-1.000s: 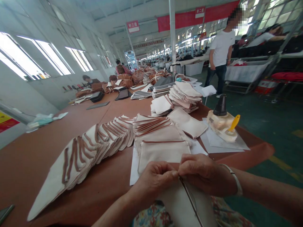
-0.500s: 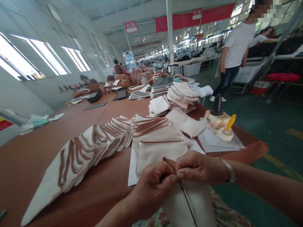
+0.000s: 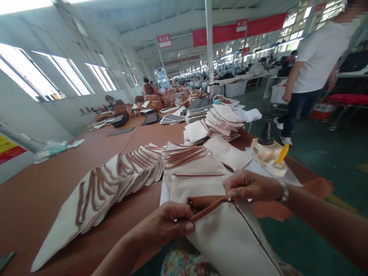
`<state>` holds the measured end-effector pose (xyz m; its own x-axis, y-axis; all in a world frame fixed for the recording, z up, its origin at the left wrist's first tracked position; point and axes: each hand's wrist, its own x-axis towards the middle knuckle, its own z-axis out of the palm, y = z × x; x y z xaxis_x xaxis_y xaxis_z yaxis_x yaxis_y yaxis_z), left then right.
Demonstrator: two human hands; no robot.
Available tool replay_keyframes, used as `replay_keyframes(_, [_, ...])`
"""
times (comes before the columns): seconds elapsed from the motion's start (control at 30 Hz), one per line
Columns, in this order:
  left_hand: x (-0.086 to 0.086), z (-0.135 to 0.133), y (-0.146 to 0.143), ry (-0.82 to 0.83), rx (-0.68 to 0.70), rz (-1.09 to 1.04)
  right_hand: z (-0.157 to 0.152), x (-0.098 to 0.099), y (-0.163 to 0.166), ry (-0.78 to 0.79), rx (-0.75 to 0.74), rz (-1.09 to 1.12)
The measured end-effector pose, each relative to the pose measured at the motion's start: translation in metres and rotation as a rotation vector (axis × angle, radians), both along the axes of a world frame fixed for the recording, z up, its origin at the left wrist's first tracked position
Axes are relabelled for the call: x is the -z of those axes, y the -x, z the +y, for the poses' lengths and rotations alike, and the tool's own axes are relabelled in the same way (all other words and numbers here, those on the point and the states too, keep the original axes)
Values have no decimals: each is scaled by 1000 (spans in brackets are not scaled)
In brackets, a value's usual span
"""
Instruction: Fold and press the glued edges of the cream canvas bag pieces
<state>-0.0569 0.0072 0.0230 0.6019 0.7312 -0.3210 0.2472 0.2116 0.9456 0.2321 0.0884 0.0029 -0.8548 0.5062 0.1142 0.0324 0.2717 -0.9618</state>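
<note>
A cream pouch [image 3: 230, 234] with a brown-trimmed edge is held over my lap. My left hand [image 3: 169, 220] pinches its near left corner between thumb and fingers. At the far corner of the brown edge, my right hand [image 3: 253, 186] is closed on the pouch, and a dark seam runs down from there. The brown inside of the opening shows between my hands. Just beyond lies another cream piece with brown trim [image 3: 198, 186], on top of an overlapping pile. A fanned row of similar cream pieces [image 3: 115, 184] spreads to the left on the brown table.
A glue-stained pale block [image 3: 263, 151] carries a black cone [image 3: 266, 132] and a yellow-handled tool [image 3: 283, 154] at the table's right edge. Stacks of cream pieces [image 3: 225, 119] stand farther back. A person in a white shirt [image 3: 319, 65] walks on the right.
My hands have moved apart, spreading the pouch's brown edge and turning its cream face toward me. The person on the right has come closer, and the view has tilted slightly.
</note>
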Motion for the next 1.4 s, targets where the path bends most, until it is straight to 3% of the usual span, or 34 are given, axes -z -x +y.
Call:
replay_keyframes(0.17, [-38, 0, -34, -310, -13, 157, -5, -35, 38, -472, -47, -74])
replay_keyframes(0.23, [-44, 5, -30, -334, 30, 224, -10, -38, 53, -544, -108, -49])
replay_keyframes(0.37, [-30, 15, 25, -57, 81, 316, 8, -27, 44, -357, -104, 104])
replay_keyframes(0.5, [-22, 8, 67, 36, 41, 152, 43, -8, 17, -338, 18, 90])
replay_keyframes(0.6, [-33, 0, 51, -173, -30, 49, 46, -6, 21, -424, 25, -52])
replay_keyframes(0.7, [-42, -2, 15, -341, -61, 91, 23, -20, 41, -358, -45, -33])
replay_keyframes(0.8, [-35, 2, -11, -253, -41, 77, -3, -27, 57, -291, -124, -17])
replay_keyframes(1.0, [-7, 6, -16, -57, -104, 2, -19, -1, 51, -132, -83, 61])
replay_keyframes(1.27, [-7, 5, -30, -1, -123, 84, -29, -1, 37, -58, 11, 26])
replay_keyframes(1.4, [-9, 4, -38, -112, -167, 176, -31, 4, 43, -16, 109, 80])
